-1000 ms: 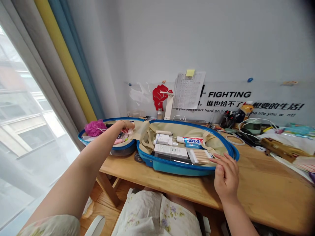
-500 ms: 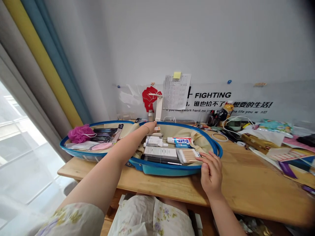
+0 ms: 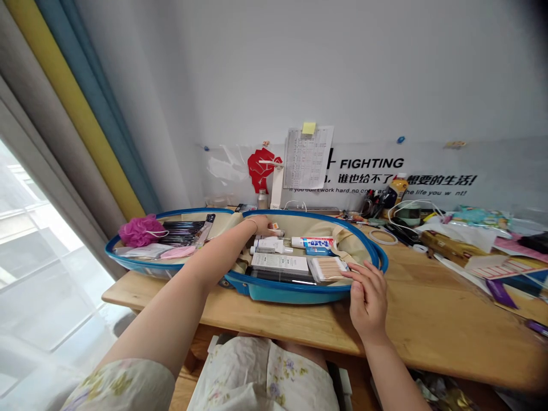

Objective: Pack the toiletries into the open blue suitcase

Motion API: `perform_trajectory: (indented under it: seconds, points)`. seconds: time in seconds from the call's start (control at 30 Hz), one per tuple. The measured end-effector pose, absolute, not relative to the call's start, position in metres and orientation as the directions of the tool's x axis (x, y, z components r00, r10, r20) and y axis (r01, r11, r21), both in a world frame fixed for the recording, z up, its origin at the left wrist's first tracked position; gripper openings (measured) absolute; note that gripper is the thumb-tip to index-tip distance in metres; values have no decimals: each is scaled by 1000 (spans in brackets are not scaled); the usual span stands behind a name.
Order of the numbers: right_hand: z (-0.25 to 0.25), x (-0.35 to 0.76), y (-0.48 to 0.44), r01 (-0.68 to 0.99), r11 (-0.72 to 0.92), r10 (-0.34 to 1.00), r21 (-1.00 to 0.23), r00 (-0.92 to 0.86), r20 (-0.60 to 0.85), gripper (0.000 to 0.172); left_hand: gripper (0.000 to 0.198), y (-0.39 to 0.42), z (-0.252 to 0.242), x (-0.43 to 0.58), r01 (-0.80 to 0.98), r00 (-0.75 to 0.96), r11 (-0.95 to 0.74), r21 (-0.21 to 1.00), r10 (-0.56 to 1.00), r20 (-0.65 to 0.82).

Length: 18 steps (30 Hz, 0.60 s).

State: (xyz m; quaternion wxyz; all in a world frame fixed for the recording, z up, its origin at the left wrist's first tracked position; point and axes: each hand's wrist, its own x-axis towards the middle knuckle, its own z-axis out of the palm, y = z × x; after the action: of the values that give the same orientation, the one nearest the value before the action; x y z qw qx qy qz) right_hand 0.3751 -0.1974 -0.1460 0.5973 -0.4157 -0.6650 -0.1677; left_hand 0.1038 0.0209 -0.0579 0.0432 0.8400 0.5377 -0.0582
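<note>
The left hand (image 3: 263,224) pinches a small white item (image 3: 275,226) with an orange patch, just beyond a white tube (image 3: 268,244); the right hand (image 3: 369,294), loosely open, touches the cotton-swab pack (image 3: 329,269) to its left.

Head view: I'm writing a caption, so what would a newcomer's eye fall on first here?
Likely the open blue suitcase, spread across the wooden desk with toiletries in its right half. The magenta bath puff at the suitcase's far left probably stands out next, then the red fist graphic on the wall behind.
</note>
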Motion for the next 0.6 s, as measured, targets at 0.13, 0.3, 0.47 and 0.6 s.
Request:
perform_trajectory:
  seconds: [0.13, 0.3, 0.47, 0.6]
  points:
    - [-146, 376, -198, 746, 605, 348, -277, 64, 935, 24, 47, 19, -58, 104, 910, 414, -414, 33, 895, -167]
    - [-147, 377, -197, 753, 588, 373, -294, 70, 925, 25, 38, 14, -56, 101, 916, 401, -385, 112, 887, -230]
    - [-147, 377, -197, 752, 588, 373, -299, 75, 925, 25, 35, 11, -56, 101, 911, 400, -355, 211, 886, -236]
    - [-146, 377, -197, 757, 579, 384, -302, 73, 920, 27, 35, 10, -59, 107, 894, 417, -353, 276, 882, -222]
